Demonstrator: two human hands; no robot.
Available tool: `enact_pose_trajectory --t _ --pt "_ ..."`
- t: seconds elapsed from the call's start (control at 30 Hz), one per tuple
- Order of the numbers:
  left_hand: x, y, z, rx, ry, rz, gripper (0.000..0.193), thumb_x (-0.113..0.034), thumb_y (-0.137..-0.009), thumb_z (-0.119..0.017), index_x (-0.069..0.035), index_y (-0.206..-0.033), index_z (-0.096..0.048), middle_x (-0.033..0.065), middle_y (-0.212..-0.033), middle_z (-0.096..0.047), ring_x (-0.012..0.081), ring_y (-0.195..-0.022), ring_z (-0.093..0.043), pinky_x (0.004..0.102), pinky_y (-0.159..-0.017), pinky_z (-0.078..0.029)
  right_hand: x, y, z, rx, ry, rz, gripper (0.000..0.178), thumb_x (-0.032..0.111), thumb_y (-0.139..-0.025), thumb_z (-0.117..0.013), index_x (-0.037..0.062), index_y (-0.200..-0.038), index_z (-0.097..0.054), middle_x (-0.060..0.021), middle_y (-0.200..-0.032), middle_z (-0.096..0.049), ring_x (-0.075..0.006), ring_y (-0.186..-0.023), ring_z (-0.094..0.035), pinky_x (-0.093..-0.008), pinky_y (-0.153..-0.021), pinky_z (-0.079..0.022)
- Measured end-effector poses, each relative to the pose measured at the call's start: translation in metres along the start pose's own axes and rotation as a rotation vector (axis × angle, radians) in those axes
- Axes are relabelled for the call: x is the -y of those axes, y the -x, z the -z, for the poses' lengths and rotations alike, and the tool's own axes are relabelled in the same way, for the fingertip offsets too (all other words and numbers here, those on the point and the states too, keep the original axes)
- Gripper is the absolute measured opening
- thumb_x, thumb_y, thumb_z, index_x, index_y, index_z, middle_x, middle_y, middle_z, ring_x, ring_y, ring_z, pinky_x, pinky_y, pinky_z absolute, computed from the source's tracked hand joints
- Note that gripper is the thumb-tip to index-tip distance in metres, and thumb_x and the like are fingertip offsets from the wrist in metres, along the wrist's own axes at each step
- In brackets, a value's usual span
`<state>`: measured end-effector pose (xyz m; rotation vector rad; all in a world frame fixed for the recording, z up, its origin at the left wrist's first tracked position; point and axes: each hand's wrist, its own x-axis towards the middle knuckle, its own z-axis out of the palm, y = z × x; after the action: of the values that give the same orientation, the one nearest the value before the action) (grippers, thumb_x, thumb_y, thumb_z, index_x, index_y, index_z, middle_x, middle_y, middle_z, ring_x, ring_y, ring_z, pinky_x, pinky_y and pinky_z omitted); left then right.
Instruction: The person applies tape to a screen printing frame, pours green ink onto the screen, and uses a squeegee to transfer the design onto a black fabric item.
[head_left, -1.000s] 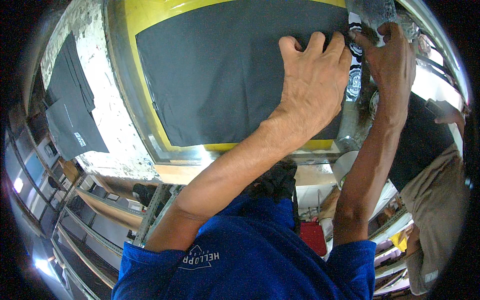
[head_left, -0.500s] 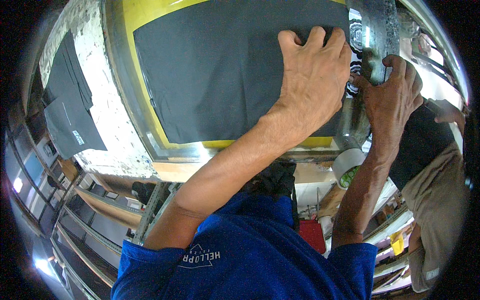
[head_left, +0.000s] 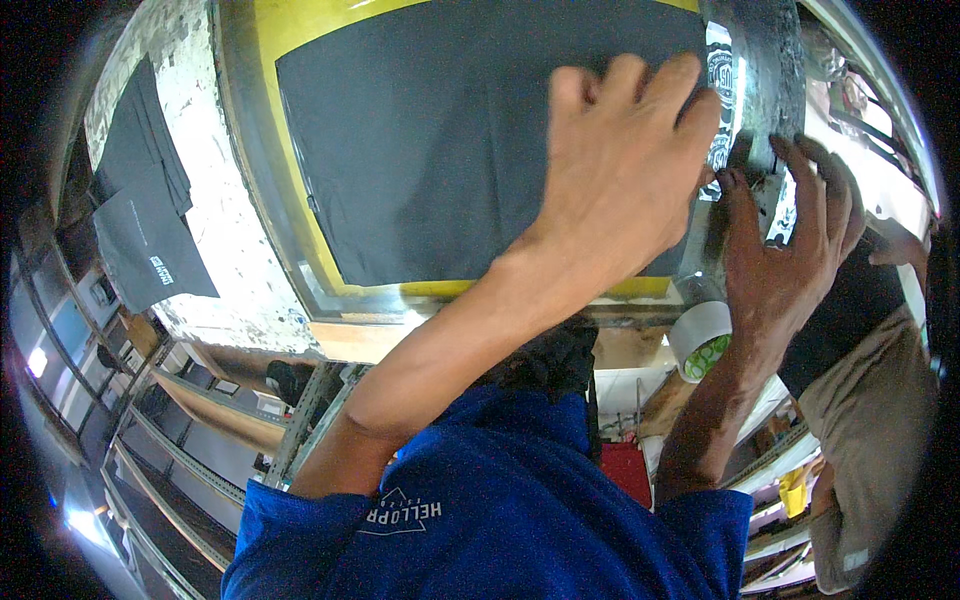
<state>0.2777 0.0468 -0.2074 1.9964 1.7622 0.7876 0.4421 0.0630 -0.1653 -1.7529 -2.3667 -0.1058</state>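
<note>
Curling the left hand over a black sheet, spreading the right hand beside it.
Working beside dark pieces on a speckled white surface; facing the sheet, lying flat on a yellow panel; bending left fingers over its right part, grip impossible to tell; reaching past a white cylinder, green inside; holding right thumb and fingers apart, just beside the patterned strip along the sheet's right edge; working near another person at far right.

We see 2 lights glaring at far left, soft blur on the left hand, and bent, blackened edges.
</note>
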Motion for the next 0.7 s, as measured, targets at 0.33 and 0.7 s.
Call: enact_pose_trajectory --t 0.33,0.7 --pt "0.052 0.071 0.061 0.149 -0.316 0.127 0.075 -0.064 -0.084 -0.066 -0.016 -0.141 -0.059 0.0138 -0.153 -0.046 0.0362 -0.140 -0.041 0.0540 -0.108 -0.029 0.017 0.054 0.057 0.078 -0.240 0.046 0.052 0.013 -0.077 -0.079 0.0066 -0.126 -0.065 -0.0122 -0.129 -0.063 -0.0277 -0.125 -0.055 -0.0440 -0.110 -0.041" --pt "0.067 0.069 0.045 0.118 -0.340 0.141 0.082 -0.065 -0.081 -0.068 -0.015 -0.145 -0.056 0.0174 -0.157 -0.039 0.0429 -0.144 -0.033 0.0637 -0.110 -0.023 -0.172 -0.125 0.157 1.305 -0.062 0.553 0.068 0.033 -0.094 -0.069 0.0030 -0.149 -0.043 -0.0165 -0.144 -0.054 -0.0184 -0.134 -0.052 -0.0432 -0.118 -0.035"
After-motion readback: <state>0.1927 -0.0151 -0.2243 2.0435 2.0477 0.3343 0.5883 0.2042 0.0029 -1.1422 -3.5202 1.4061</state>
